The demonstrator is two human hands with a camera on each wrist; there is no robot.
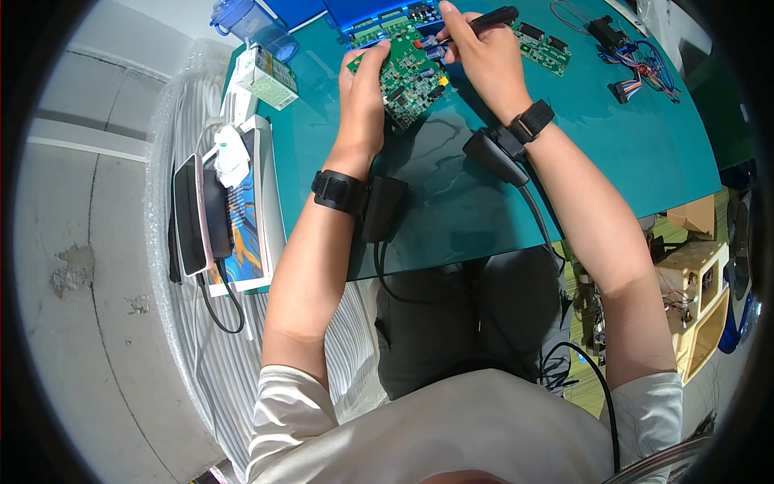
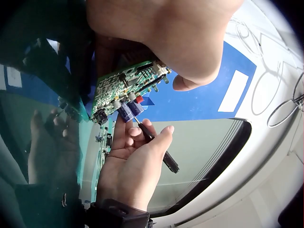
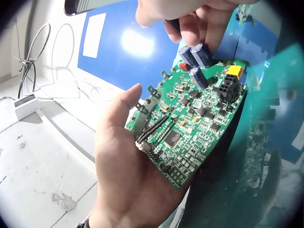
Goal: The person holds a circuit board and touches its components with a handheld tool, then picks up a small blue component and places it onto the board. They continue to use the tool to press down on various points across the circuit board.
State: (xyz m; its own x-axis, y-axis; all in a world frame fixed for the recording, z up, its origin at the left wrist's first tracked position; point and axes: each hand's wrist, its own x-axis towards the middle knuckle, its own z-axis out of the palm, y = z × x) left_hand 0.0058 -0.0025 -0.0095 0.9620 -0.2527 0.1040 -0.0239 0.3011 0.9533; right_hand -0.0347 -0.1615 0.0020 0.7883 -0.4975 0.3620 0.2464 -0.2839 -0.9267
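Note:
A green circuit board (image 1: 407, 77) full of small parts is held tilted above the table by my left hand (image 1: 363, 105). In the right wrist view that hand's palm lies under the board's edge, the thumb along one side. My right hand (image 1: 493, 77) grips a slim black pen-like tool (image 2: 164, 154) with a thin tip. In the left wrist view the tip points at the dark blue capacitors (image 2: 128, 110) on the board. The right fingers are right at these capacitors, near a red part (image 3: 184, 66). A yellow part (image 3: 234, 71) sits at the board's corner.
Behind the held board stands a blue case (image 1: 343, 10). A second green board (image 1: 548, 52) and a bundle of coloured wires (image 1: 641, 73) lie on the right of the green table (image 1: 597, 161). At left are a small carton (image 1: 270, 77), a clear container (image 1: 254, 28) and a phone-like device (image 1: 193, 214).

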